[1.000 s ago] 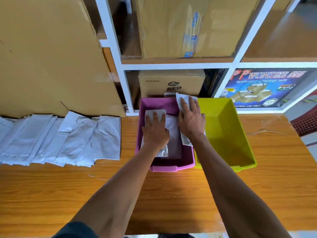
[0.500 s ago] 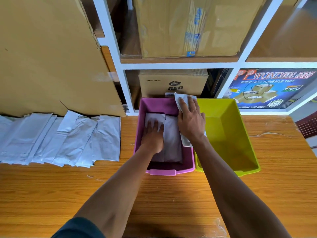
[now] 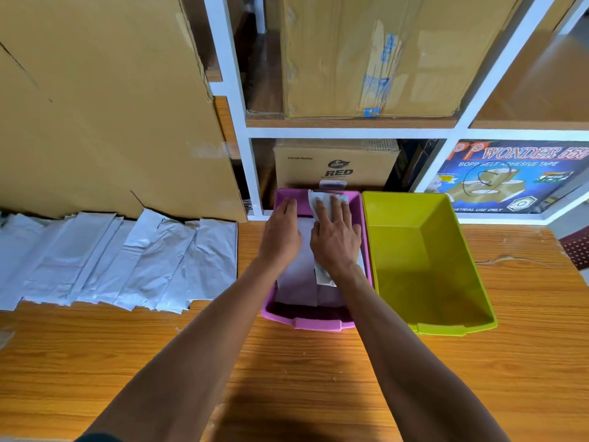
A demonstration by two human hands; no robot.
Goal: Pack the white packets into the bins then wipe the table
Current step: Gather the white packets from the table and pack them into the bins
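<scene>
Inside the purple plastic bin [image 3: 357, 309] at the desk's far edge, the left hand [image 3: 282, 236] lies flat, fingers [image 3: 291, 207] released, likely pressing the stacked white flat packets [image 3: 299, 279] level. The right hand [image 3: 334, 239], fingers straight, lays another white packet [image 3: 322, 275] on top. More white packets [image 3: 127, 260] wait fanned out at left, while the lime-green plastic bin [image 3: 424, 260] at right looks unfilled.

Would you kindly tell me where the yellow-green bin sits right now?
In the head view, the yellow-green bin stands on the wooden table right of centre, directly beside the purple bin, in front of the white shelf.
</scene>
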